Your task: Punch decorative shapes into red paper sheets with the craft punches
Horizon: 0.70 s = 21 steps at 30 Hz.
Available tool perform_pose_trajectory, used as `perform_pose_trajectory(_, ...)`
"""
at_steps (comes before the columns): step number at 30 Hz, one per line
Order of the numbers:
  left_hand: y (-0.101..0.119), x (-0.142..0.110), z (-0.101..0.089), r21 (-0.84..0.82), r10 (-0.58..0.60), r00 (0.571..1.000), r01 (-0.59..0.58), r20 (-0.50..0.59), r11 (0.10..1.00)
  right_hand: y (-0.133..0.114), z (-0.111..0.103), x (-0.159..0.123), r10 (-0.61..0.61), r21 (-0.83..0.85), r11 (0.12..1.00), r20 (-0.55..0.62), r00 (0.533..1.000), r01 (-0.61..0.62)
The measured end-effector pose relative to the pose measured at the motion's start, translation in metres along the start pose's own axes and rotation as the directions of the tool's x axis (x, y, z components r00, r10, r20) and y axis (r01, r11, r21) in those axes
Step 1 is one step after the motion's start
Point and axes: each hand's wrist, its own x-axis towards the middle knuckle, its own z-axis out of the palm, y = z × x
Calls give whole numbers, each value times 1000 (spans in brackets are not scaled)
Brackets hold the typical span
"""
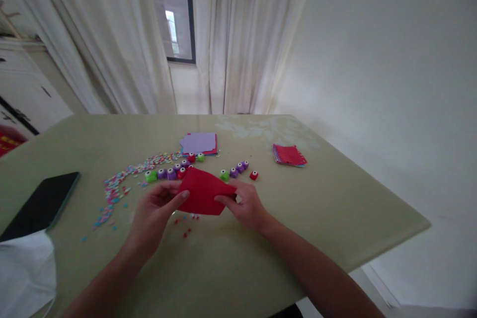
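A red sheet (203, 194), felt or paper, is held up over the near middle of the table, its right side slightly bent. My left hand (160, 206) pinches its left edge, thumb on the near face. On the right edge, my right hand (244, 203) grips it the same way. Just beyond the sheet sit several small purple, green and red pieces with eye-like white tops (171, 174), some partly hidden by it. More of these pieces (233, 172) stand to the right, with a single red one (254, 175) apart. Tiny red bits (185, 235) lie below the sheet.
Small pastel bits (119, 179) trail across the table's left half. A stack of coloured sheets (201, 143), lilac on top, lies at the back; a red-topped stack (289, 155) is at right. A black tablet (40, 203) and white cloth-like item (26, 273) are at left.
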Motion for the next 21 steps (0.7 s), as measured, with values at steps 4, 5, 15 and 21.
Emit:
perform_pose_trajectory(4, 8, 7, -15, 195, 31, 994, -51, 102, 980, -3, 10, -12, -251, -161, 948, 151, 956, 274)
perform_pose_trajectory(5, 10, 8, -18, 221, 38, 994, -59, 101, 973, -3, 13, -14, -295, -184, 926, 190, 937, 329)
perform_pose_trajectory(15, 36, 23, -21, -48, 93, 803, -149, -589, 988, 20, 7, 4, -237, -575, 746, 242, 941, 335)
perform_pose_trajectory(21, 36, 29, -16, -99, 124, 729, -255, -673, 962, 29, 16, 15, -143, -634, 668, 405, 903, 390)
